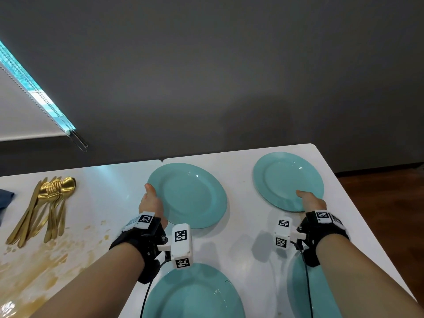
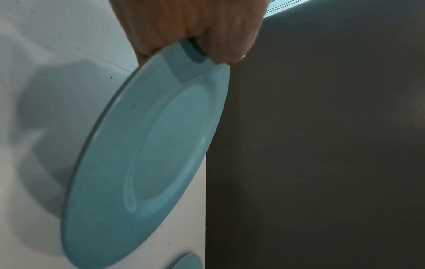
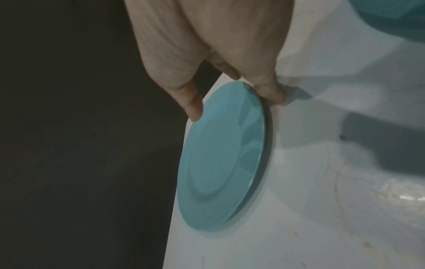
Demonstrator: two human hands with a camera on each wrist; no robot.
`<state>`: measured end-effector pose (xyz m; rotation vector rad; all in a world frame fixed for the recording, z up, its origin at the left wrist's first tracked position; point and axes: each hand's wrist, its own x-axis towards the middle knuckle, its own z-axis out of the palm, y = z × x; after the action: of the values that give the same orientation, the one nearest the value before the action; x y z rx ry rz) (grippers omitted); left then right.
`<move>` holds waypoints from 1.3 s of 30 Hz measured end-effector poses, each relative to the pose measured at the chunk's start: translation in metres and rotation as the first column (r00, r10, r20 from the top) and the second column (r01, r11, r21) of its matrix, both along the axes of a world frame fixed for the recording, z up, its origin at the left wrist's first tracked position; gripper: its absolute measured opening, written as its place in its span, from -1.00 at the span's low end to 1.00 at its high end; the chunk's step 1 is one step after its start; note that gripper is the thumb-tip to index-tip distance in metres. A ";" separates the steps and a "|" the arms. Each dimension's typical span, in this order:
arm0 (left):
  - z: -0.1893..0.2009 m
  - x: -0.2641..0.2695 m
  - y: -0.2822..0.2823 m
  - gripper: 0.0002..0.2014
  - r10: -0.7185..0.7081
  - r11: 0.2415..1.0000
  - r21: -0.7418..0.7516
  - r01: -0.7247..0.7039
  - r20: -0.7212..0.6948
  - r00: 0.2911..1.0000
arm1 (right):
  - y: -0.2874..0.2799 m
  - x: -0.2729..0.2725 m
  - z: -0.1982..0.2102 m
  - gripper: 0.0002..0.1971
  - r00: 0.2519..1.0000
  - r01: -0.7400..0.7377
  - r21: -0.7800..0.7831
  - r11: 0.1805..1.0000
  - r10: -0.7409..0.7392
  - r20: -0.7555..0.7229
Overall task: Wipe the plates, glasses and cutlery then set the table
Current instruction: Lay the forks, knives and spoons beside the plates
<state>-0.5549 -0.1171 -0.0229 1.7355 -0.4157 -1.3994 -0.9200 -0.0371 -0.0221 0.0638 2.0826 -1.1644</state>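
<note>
Four teal plates lie on the white table (image 1: 247,171). My left hand (image 1: 153,198) grips the left rim of the far left plate (image 1: 192,196), thumb on top and fingers hidden beneath. In the left wrist view this plate (image 2: 149,154) hangs tilted from my left hand (image 2: 202,54), and its shadow falls apart from it. My right hand (image 1: 307,199) pinches the near rim of the far right plate (image 1: 286,177). In the right wrist view the thumb lies on that plate (image 3: 225,160) and the fingers (image 3: 273,92) curl at its edge.
Two more teal plates sit near me, one at centre (image 1: 195,297) and one at right (image 1: 321,294). A heap of gold cutlery (image 1: 46,203) and a blue cloth (image 1: 4,198) lie at the left. Brown stains (image 1: 34,267) mark the left tabletop. The table's right edge (image 1: 358,203) is close.
</note>
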 end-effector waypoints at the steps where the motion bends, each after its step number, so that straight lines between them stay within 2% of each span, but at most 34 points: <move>1: 0.003 -0.001 0.002 -0.23 0.001 1.000 -0.006 -0.001 -0.002 1.000 | 0.000 0.005 0.002 -0.27 0.999 -0.024 0.044 0.999 0.026 -0.041; 3: 0.007 -0.005 0.005 -0.29 -0.005 1.000 -0.014 0.005 0.008 1.000 | -0.004 0.022 0.008 -0.24 0.966 -0.143 0.156 0.977 0.173 -0.195; 4: 0.007 -0.005 0.006 -0.31 -0.021 1.000 -0.017 0.022 0.024 0.999 | -0.006 0.034 0.013 -0.30 0.931 -0.215 0.191 0.958 0.260 -0.257; 6: 0.005 -0.005 0.008 -0.33 -0.049 0.999 -0.014 0.050 0.053 0.997 | -0.012 0.061 0.015 -0.44 0.876 -0.354 0.166 0.921 0.388 -0.287; 8: 0.002 -0.005 0.009 -0.30 -0.080 0.997 0.008 0.080 0.044 0.996 | -0.015 0.093 0.015 -0.55 0.814 -0.521 0.130 0.843 0.537 -0.220; 10: 0.000 -0.004 0.012 -0.29 -0.104 0.994 0.029 0.103 0.025 0.994 | -0.017 0.120 0.012 -0.63 0.799 -0.595 0.072 0.801 0.599 -0.057; 13: 0.003 -0.002 0.020 -0.36 -0.094 0.995 0.020 0.094 0.011 0.995 | -0.012 0.145 0.013 -0.80 0.829 -0.480 -0.111 0.870 0.492 0.267; 15: 0.010 0.001 0.027 -0.42 -0.091 0.996 0.020 0.091 0.014 0.996 | -0.010 0.153 0.015 -0.82 0.817 -0.409 -0.179 0.895 0.446 0.365; 17: 0.015 0.006 0.030 -0.51 -0.090 0.996 0.025 0.090 0.019 0.996 | -0.010 0.158 0.015 -0.82 0.807 -0.373 -0.245 0.895 0.443 0.390; 21: 0.029 0.017 0.036 -0.37 -0.107 0.994 0.028 0.107 -0.001 0.994 | -0.013 0.171 0.012 -0.81 0.797 -0.315 -0.292 0.903 0.419 0.435; 24: 0.032 0.034 0.039 -0.34 -0.119 0.991 0.066 0.120 -0.019 0.993 | -0.015 0.180 0.011 -0.83 0.801 -0.285 -0.281 0.916 0.389 0.455; 26: 0.031 0.048 0.042 -0.21 -0.124 0.987 0.103 0.124 -0.001 0.992 | -0.017 0.186 0.007 -0.84 0.805 -0.271 -0.281 0.921 0.377 0.458; 35: 0.030 0.095 0.057 -0.25 0.070 0.996 0.065 -0.068 -0.024 0.997 | -0.037 0.201 0.003 -0.71 0.836 -0.185 -0.279 0.942 0.300 0.460; 39: 0.028 0.102 0.059 -0.28 0.097 0.994 0.061 -0.095 -0.037 0.995 | -0.044 0.203 -0.005 -0.68 0.843 -0.152 -0.274 0.950 0.269 0.466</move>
<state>-0.4528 -0.0586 0.0052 1.7486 -0.2682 -1.3871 -0.7174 -0.0808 -0.0270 0.0203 1.4515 -1.1009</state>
